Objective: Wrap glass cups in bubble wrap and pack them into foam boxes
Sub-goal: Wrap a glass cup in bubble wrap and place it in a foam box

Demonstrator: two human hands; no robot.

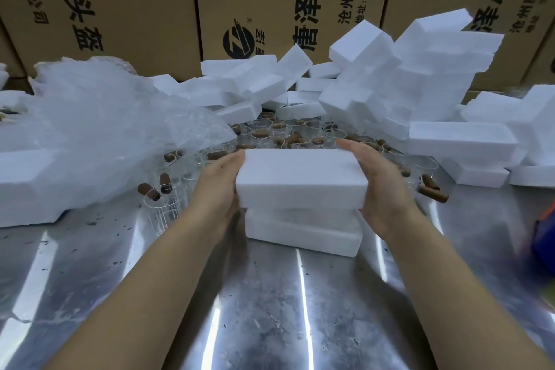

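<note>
A white foam lid (pixel 301 177) is held level between both hands, just above a white foam box (pixel 303 233) that rests on the metal table. My left hand (pixel 217 186) grips the lid's left end and my right hand (pixel 383 186) grips its right end. The inside of the lower box is hidden under the lid. Behind my hands stand several clear glass cups (pixel 279 134), some with brown cork-like pieces in them. A heap of bubble wrap (pixel 111 129) lies to the left.
A pile of white foam boxes (pixel 399 81) fills the back and right. Cardboard cartons (pixel 270 0) wall off the rear. Loose brown pieces (pixel 432 192) and a glass cup (pixel 162 204) lie on the shiny metal table (pixel 270 309). A blue-orange object (pixel 545 237) sits at the right edge.
</note>
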